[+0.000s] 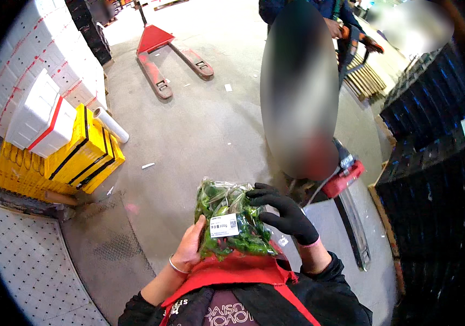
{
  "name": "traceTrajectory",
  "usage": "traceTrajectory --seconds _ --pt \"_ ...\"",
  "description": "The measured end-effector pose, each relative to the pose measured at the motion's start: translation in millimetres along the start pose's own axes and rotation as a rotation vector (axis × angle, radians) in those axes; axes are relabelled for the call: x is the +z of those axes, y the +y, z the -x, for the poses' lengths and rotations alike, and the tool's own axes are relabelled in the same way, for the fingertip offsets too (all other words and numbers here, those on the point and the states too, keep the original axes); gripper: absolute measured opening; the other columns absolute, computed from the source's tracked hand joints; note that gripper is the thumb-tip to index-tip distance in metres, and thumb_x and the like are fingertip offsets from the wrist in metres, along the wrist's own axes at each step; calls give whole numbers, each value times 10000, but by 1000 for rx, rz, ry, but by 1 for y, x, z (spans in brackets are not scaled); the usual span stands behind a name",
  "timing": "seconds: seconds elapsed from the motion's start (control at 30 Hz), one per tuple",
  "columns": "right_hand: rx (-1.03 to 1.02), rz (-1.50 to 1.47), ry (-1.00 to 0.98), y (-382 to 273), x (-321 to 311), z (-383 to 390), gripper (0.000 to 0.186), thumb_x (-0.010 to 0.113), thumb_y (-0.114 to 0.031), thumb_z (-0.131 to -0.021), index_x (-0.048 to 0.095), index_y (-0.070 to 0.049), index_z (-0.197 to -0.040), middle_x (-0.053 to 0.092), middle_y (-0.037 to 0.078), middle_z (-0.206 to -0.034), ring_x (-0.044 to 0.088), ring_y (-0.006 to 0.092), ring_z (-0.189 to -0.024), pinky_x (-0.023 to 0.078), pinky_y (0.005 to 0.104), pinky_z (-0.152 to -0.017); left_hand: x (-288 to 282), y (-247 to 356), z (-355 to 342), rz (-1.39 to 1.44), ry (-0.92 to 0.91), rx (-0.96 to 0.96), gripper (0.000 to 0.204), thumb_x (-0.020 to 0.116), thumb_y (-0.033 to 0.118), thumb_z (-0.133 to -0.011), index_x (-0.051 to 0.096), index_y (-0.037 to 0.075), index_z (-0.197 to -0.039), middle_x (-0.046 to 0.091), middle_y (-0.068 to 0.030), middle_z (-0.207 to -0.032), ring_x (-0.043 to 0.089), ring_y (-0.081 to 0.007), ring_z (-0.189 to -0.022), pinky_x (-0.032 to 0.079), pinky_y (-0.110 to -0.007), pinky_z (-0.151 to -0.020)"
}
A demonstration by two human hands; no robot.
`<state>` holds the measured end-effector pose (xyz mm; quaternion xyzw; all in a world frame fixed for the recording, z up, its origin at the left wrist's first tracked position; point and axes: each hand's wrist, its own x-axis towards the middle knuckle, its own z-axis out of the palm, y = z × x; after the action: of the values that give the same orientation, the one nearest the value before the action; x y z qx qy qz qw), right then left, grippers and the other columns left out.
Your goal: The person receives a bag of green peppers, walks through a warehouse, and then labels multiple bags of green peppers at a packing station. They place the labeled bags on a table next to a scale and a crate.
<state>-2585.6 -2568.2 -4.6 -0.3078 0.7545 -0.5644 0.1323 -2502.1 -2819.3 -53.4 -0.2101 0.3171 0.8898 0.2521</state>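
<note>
A clear plastic bag of leafy green vegetables, with a white label on its front, is held up before my chest. My left hand, bare and with a bracelet at the wrist, grips the bag's left side, thumb on the front. At the upper right edge of the bag is my right hand in a black glove. Its fingers are spread and reach leftward over the bag, the fingertips at the plastic. Below the bag hangs the red apron that I wear.
A person, partly blurred, stands ahead with a red pallet truck. Another red pallet truck is farther off. White foam boxes and yellow crates stack at left; black crates line the right. Litter dots the floor.
</note>
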Motion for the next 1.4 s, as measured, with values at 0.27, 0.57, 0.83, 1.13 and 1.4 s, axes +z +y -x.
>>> traceTrajectory --seconds 0.27,0.57,0.83,1.13,1.4 --pt "-124 322 -157 -3 -51 -199 528 801 -249 -671 619 -77 -1135 542 157 -1110 519 309 -1055 425 387 -893 11 142 -93 -73 16 88 475 411 376 -984 433 -16 -1250 609 -152 -1071 639 -230 -877 562 -386 -735" --pt "-57 200 -373 80 -81 -398 494 743 -266 -718 595 -66 -1145 508 191 -1119 511 328 -1041 437 391 -881 -38 310 -227 23 -74 6 427 416 342 -988 438 12 -1257 593 -112 -1136 623 -201 -958 547 -351 -776" --pt "194 121 -306 132 -111 -534 327 654 -246 -837 621 -58 -1102 592 167 -1058 598 302 -936 476 369 -815 -47 460 -359 -111 27 -240 414 446 322 -979 482 -17 -1215 623 -131 -1068 648 -225 -880 564 -381 -734" --pt "84 155 -116 212 -187 -710 193 613 -194 -847 608 -30 -949 577 151 -904 583 315 -832 473 384 -741 -47 594 -536 -149 -3 -321 448 368 335 -999 427 0 -1290 583 -153 -1186 617 -270 -1014 542 -431 -846" --pt "24 -55 -109 271 -306 -905 152 601 -139 -835 563 -8 -903 555 142 -844 568 280 -791 458 363 -717 0 721 -681 -15 29 -231 433 411 337 -988 473 -12 -1236 594 -158 -1152 622 -267 -989 535 -425 -845"
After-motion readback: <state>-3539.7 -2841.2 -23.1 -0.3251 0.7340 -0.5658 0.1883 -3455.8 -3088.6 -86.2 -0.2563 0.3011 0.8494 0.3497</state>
